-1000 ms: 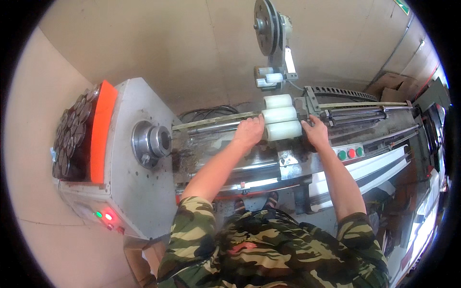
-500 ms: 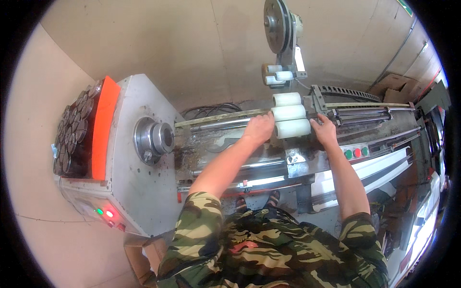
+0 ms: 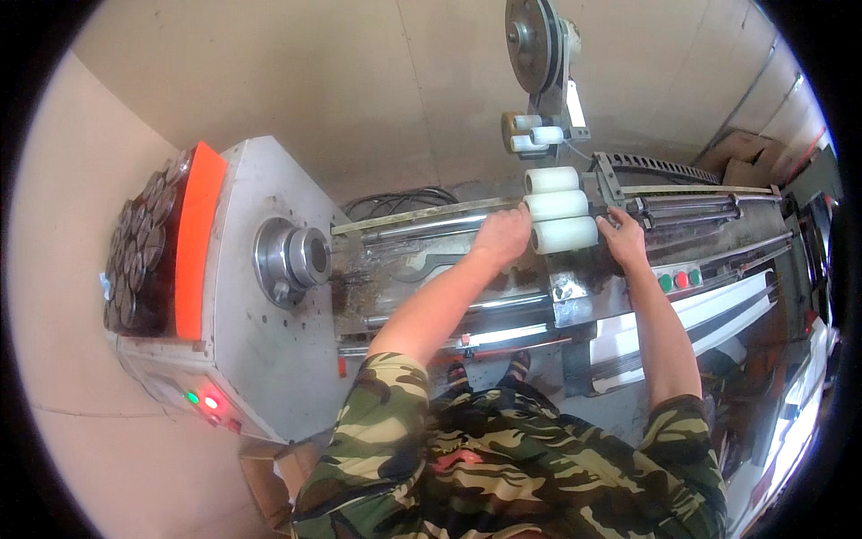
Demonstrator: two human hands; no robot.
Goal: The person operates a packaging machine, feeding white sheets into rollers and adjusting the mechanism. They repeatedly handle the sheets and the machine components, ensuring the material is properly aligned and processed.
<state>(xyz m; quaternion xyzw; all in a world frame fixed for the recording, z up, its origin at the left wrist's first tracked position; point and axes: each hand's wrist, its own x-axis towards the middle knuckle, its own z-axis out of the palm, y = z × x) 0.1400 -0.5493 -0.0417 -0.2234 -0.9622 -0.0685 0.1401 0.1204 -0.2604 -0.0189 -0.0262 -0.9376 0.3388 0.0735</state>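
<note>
Three white cylindrical rollers lie side by side across the machine's carriage: a far roller (image 3: 551, 180), a middle roller (image 3: 557, 206) and a near roller (image 3: 566, 234). My left hand (image 3: 503, 235) is closed, its fingertips against the left end of the middle roller. At the right ends of the middle and near rollers is my right hand (image 3: 626, 238), with thumb and forefinger curled in close. What those right fingers grip, if anything, is hard to make out.
A round metal chuck (image 3: 308, 257) sticks out of the grey machine housing (image 3: 269, 359) on the left. Metal rails (image 3: 431, 229) run across the bed. Above the rollers stands a pulley wheel (image 3: 532, 45) with smaller white rollers (image 3: 546, 135). Push buttons (image 3: 681, 279) are beyond my right forearm.
The whole view has shifted slightly, so the rollers and both hands appear a little further right and higher. My hands stay at the rollers' ends.
</note>
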